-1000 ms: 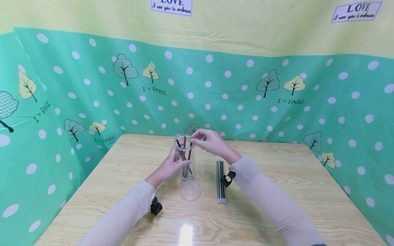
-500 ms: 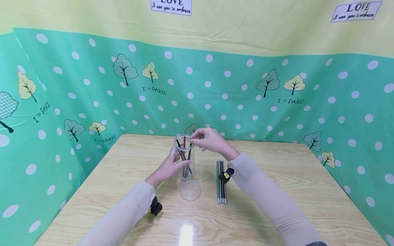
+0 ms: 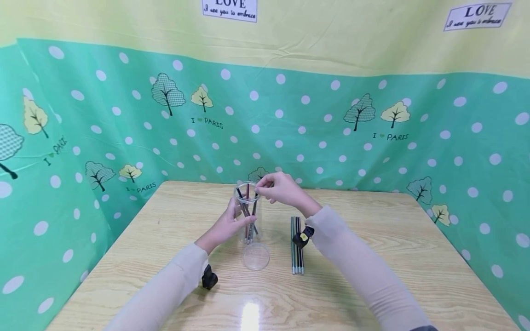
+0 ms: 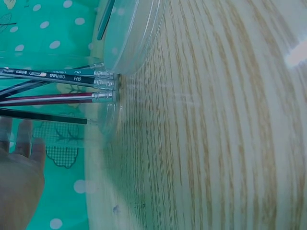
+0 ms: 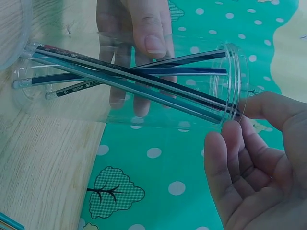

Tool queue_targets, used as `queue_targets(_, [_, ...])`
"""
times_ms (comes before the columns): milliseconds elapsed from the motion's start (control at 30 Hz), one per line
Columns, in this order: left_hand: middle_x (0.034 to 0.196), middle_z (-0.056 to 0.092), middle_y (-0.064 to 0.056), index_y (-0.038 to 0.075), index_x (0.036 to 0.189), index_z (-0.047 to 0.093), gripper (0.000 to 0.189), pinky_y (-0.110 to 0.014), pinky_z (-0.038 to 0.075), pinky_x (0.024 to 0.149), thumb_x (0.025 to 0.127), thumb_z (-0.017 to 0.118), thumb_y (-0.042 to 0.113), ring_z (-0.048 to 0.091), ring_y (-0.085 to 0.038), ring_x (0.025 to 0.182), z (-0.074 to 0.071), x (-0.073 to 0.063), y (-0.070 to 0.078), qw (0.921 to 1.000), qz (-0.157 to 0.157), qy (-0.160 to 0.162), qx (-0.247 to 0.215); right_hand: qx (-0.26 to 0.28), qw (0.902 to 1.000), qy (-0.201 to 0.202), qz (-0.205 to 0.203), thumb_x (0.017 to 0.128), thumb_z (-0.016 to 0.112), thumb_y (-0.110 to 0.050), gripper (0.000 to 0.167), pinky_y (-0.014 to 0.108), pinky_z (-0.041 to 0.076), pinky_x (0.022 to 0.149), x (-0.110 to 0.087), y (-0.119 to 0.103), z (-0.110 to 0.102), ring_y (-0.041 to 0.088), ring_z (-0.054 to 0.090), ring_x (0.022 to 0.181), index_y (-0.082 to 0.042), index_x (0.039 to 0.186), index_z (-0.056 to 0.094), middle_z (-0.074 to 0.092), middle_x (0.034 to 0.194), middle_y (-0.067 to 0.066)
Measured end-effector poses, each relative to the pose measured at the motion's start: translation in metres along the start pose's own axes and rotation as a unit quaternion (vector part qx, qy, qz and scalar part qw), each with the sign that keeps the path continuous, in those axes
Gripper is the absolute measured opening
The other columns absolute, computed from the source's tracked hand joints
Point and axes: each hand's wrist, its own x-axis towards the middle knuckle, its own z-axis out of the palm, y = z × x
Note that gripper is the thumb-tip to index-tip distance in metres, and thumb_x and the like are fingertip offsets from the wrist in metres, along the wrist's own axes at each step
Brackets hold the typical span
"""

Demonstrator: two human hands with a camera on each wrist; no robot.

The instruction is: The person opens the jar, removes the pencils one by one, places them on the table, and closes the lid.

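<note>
A clear plastic jar (image 3: 259,214) stands upright on the table with several pencils (image 5: 134,74) leaning crosswise inside, ferrule ends down. My left hand (image 3: 227,226) holds the jar's side from the left, thumb in front and the other fingers behind it. At the jar's mouth, my right hand (image 3: 283,188) pinches the upper end of a dark pencil (image 5: 192,91) between thumb and fingers. That pencil's length lies inside the jar. In the right wrist view, the fingertips are right at the rim. A round clear lid (image 3: 256,256) lies flat just in front of the jar.
Several more pencils (image 3: 297,259) lie side by side on the wooden table (image 3: 364,248), right of the lid and partly below the right wrist's camera. A green dotted curtain (image 3: 306,124) hangs behind the table's far edge.
The right hand and wrist have shifted very slightly left at the jar's mouth. The left hand, jar, lid and pencils on the table stay in place.
</note>
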Motion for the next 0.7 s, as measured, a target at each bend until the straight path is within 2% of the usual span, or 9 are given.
queue_targets(167, [0.158, 0.031, -0.023, 0.015, 0.158, 0.011, 0.082, -0.071, 0.019, 0.111, 0.098, 0.067, 0.02, 0.03, -0.046, 0.143, 0.0, 0.0, 0.0, 1.0, 0.006, 0.0, 0.001, -0.009, 0.9999, 0.009, -0.008, 0.095, 0.069, -0.023, 0.016, 0.033, 0.06, 0.066, -0.002, 0.0, -0.001, 0.025, 0.064, 0.077, -0.009, 0.101, 0.073, 0.068, 0.093, 0.016])
queue_targets(333, [0.157, 0.032, -0.023, 0.012, 0.157, 0.011, 0.082, -0.069, 0.021, 0.112, 0.098, 0.067, 0.017, 0.031, -0.046, 0.142, 0.001, 0.0, -0.001, 0.9999, 0.009, 0.002, -0.008, -0.008, 0.9995, 0.027, -0.016, 0.096, 0.07, -0.023, 0.016, 0.039, 0.061, 0.069, -0.004, -0.001, -0.004, 0.022, 0.064, 0.076, -0.008, 0.1, 0.073, 0.068, 0.091, 0.011])
queue_targets(467, [0.155, 0.035, -0.024, 0.011, 0.157, 0.013, 0.081, -0.067, 0.023, 0.112, 0.097, 0.068, 0.016, 0.033, -0.046, 0.141, 0.001, 0.001, -0.003, 0.9999, -0.001, 0.003, -0.017, -0.01, 0.9988, 0.043, -0.023, 0.095, 0.071, -0.024, 0.016, 0.035, 0.06, 0.068, -0.005, -0.003, -0.006, 0.028, 0.067, 0.081, -0.009, 0.1, 0.073, 0.069, 0.093, 0.009])
queue_targets(567, [0.155, 0.035, -0.025, 0.013, 0.157, 0.012, 0.082, -0.066, 0.024, 0.113, 0.097, 0.069, 0.017, 0.032, -0.045, 0.142, 0.001, 0.006, -0.015, 0.9998, -0.009, 0.006, -0.018, -0.01, 0.9982, 0.051, -0.029, 0.096, 0.07, -0.025, 0.015, 0.032, 0.06, 0.065, -0.006, -0.004, -0.008, 0.028, 0.068, 0.081, -0.01, 0.1, 0.073, 0.071, 0.095, 0.012])
queue_targets(700, [0.155, 0.034, -0.024, 0.017, 0.157, 0.01, 0.084, -0.066, 0.024, 0.113, 0.097, 0.069, 0.021, 0.031, -0.045, 0.142, 0.001, 0.012, -0.031, 0.9998, -0.013, 0.011, -0.014, -0.007, 0.9971, 0.063, -0.042, 0.096, 0.069, -0.023, 0.014, 0.032, 0.06, 0.063, -0.008, -0.009, -0.011, 0.023, 0.069, 0.075, -0.01, 0.1, 0.072, 0.073, 0.092, 0.009])
